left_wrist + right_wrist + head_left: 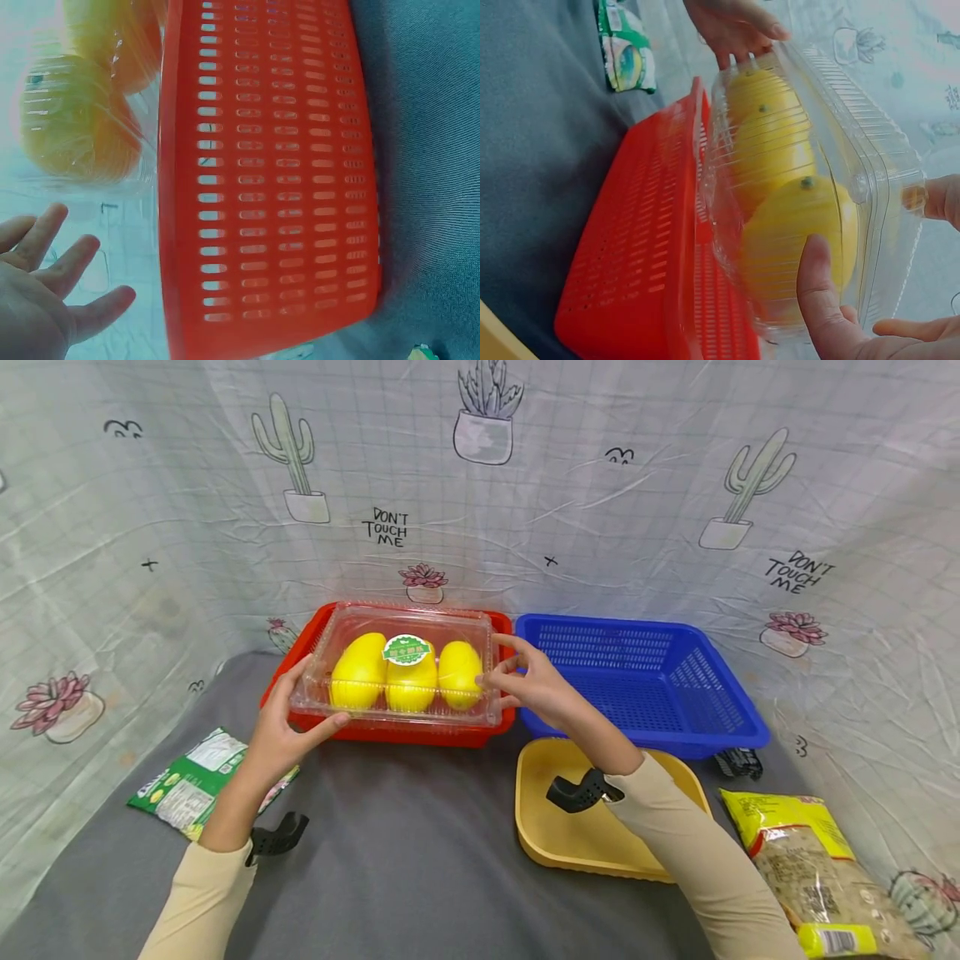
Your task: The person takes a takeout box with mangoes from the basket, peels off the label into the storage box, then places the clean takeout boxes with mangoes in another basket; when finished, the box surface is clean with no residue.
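A clear plastic clamshell box [318, 672] with three yellow mangoes [412, 683] and a green-and-white label is over the red basket [420, 732], above its rim. At the box's left end is my left hand [281, 727], its thumb along the front edge. In the left wrist view its fingers [71, 266] are spread beside that end; whether they touch it there is unclear. My right hand [536, 689] grips the right end. In the right wrist view its thumb [815, 277] presses the side and a finger reaches the lid's rim.
A blue basket [720, 685] adjoins the red one on the right. Before it stands a yellow tray [547, 835], partly under my right forearm. A green packet [198, 781] lies at left, a yellow-and-clear bag [810, 860] at right. A black packet [738, 762] sits by the blue basket.
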The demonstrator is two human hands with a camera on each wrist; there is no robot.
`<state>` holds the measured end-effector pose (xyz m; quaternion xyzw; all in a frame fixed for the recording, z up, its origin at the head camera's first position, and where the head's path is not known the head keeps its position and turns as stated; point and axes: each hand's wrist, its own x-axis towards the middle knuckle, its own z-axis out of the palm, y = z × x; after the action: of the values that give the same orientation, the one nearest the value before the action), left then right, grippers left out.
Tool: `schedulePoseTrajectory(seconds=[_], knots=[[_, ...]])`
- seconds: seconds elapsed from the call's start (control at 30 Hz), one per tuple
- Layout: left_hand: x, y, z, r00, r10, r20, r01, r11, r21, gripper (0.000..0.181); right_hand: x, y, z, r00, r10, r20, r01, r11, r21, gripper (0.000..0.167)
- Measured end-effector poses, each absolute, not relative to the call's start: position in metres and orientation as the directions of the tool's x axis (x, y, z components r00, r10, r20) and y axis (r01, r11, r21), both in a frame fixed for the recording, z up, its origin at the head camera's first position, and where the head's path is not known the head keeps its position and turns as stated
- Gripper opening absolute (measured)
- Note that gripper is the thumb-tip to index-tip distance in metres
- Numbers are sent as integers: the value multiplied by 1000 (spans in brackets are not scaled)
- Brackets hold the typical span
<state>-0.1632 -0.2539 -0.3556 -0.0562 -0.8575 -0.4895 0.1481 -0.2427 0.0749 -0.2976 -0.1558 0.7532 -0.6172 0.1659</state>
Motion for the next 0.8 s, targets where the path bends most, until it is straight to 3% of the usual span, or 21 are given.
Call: schedulePoseTrajectory(seconds=[0.47,0.8], knots=[[-147,-251,-350,-930,37,365,323,553,768,89,-225,84,-294,-879,-476,-21,-100,227,-969,69],[-133,-250,-349,-915,27,403,356,524,774,90,-212,87,-294,-874,-485,-27,-81,200,-976,74]])
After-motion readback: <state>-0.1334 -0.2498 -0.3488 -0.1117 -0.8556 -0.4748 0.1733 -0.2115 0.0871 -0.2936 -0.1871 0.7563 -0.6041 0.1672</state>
